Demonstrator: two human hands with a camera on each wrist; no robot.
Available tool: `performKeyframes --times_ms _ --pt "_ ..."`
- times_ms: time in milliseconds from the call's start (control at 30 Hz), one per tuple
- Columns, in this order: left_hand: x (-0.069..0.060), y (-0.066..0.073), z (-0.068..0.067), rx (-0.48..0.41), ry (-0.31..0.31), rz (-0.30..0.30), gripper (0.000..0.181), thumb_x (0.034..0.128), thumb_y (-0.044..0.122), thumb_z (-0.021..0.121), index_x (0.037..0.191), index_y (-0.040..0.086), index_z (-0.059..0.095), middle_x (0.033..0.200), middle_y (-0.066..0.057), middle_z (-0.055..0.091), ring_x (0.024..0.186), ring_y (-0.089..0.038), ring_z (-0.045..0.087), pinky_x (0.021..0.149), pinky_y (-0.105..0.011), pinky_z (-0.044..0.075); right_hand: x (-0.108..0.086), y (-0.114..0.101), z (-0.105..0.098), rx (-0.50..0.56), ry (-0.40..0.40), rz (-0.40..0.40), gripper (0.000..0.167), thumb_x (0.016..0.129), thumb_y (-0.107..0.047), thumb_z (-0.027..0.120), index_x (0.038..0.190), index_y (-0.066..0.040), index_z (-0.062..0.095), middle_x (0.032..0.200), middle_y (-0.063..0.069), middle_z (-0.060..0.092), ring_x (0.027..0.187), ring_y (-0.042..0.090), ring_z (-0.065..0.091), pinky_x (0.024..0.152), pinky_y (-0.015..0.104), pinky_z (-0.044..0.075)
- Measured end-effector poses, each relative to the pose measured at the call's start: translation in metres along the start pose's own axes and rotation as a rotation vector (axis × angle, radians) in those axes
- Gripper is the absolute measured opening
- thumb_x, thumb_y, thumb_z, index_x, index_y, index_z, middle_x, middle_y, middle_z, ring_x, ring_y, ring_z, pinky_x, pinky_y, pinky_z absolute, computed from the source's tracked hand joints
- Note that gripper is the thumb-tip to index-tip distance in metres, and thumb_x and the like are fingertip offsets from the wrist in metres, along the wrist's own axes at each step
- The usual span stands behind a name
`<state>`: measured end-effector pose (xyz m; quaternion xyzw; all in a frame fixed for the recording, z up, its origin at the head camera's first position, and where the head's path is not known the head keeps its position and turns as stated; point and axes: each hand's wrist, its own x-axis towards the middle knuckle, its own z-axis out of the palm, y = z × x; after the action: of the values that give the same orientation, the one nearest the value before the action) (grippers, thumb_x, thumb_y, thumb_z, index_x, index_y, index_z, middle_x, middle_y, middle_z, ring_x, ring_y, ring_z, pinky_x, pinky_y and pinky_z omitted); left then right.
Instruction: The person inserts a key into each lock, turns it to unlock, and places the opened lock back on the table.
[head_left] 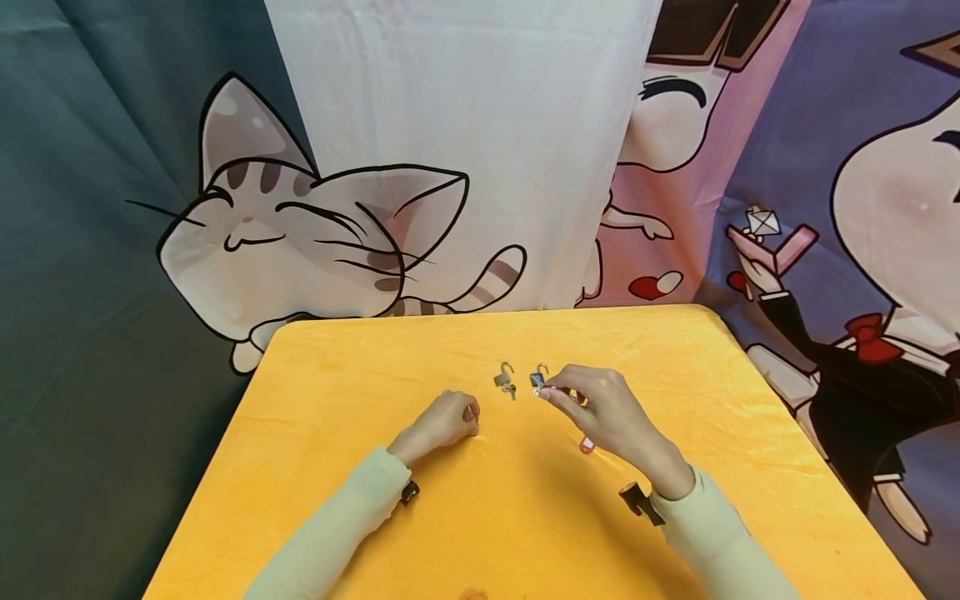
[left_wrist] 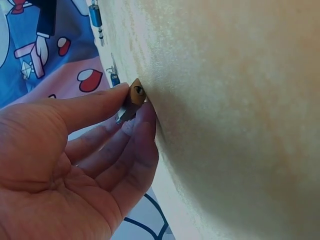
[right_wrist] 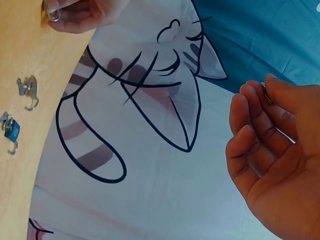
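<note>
My left hand (head_left: 446, 419) pinches a small brass padlock (left_wrist: 134, 99) between thumb and fingers, low over the yellow tabletop. Its keyhole faces the left wrist camera, and the fingers cover part of its body. A thin, small metal piece (right_wrist: 268, 94) is pinched in my right hand (head_left: 600, 404); the fingers hide most of it, so its kind is unclear. Just beyond the hands lie two padlocks with raised shackles: a brass-grey padlock (head_left: 502, 380) with keys (head_left: 512, 391) beside it, and a blue padlock (head_left: 537, 379) close to the right fingertips.
A red and white piece (head_left: 587, 445) lies on the yellow table (head_left: 360, 358), partly hidden beneath the right hand. Behind the table's far edge hangs a printed cloth (head_left: 465, 83) with a cartoon cat. A black strap (head_left: 639, 502) is at the right wrist.
</note>
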<state>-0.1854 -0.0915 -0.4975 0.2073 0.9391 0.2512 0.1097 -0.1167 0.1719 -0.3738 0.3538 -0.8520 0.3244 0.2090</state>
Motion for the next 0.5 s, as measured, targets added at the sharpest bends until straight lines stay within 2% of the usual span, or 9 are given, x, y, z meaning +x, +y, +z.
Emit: performKeyframes --times_ms 133,267,500 --pt "-0.002 0.0 -0.001 -0.005 0.014 0.026 0.008 0.0859 0.015 0.075 0.092 0.011 0.072 0.075 0.005 0.061 0.068 -0.012 0.051 0.068 -0.029 0.044 0.0 0.0 0.0 -0.005 -0.001 0.005 0.004 0.089 -0.019 0.072 0.089 -0.017 0.075 0.08 -0.012 0.068 0.061 -0.002 0.047 0.055 0.018 0.044" --pt "-0.004 -0.001 -0.003 -0.032 0.022 0.025 0.005 0.0861 0.014 0.074 0.09 0.012 0.072 0.077 0.004 0.063 0.067 -0.011 0.051 0.067 -0.027 0.044 0.0 -0.001 -0.001 -0.008 -0.002 0.006 0.003 0.089 -0.017 0.072 0.089 -0.017 0.075 0.08 -0.011 0.069 0.061 -0.002 0.047 0.054 0.021 0.046" --pt "-0.006 0.003 -0.012 -0.164 0.103 0.035 0.007 0.0872 0.011 0.073 0.093 0.008 0.072 0.083 0.0 0.068 0.073 -0.008 0.059 0.068 -0.024 0.052 0.003 -0.004 -0.005 -0.014 0.017 0.002 0.003 0.089 -0.015 0.072 0.09 -0.017 0.075 0.082 -0.01 0.07 0.062 -0.002 0.049 0.056 0.02 0.047"
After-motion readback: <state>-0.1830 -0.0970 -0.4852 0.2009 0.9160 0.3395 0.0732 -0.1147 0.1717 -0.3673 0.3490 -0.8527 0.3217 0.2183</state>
